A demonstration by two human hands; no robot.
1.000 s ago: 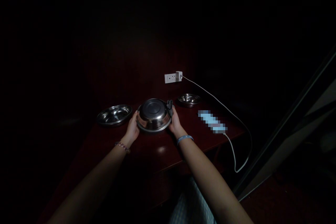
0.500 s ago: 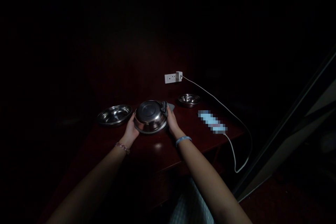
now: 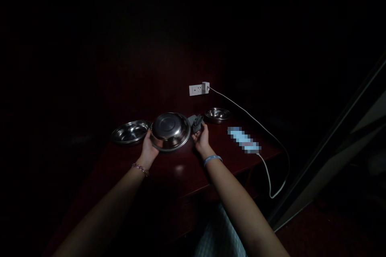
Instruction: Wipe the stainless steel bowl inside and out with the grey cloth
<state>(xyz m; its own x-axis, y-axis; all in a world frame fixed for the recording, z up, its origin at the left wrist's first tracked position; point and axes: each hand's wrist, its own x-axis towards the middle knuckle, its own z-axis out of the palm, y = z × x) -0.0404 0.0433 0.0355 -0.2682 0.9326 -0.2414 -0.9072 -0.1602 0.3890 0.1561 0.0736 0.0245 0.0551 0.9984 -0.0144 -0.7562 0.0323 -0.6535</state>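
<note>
Left grip (image 3: 148, 148) pinching upturned metal bowl (image 3: 170, 129), likely light, stiff, slippery, best rim-held; right grip (image 3: 203, 139) clasping grey cloth (image 3: 197, 123).

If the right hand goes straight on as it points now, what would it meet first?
Past the grey cloth it holds, the right hand would probably meet the overturned bowl; depth is unclear.

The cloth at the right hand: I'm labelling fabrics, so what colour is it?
The cloth is grey, darker in its bunched part, as the head view shows.
</note>
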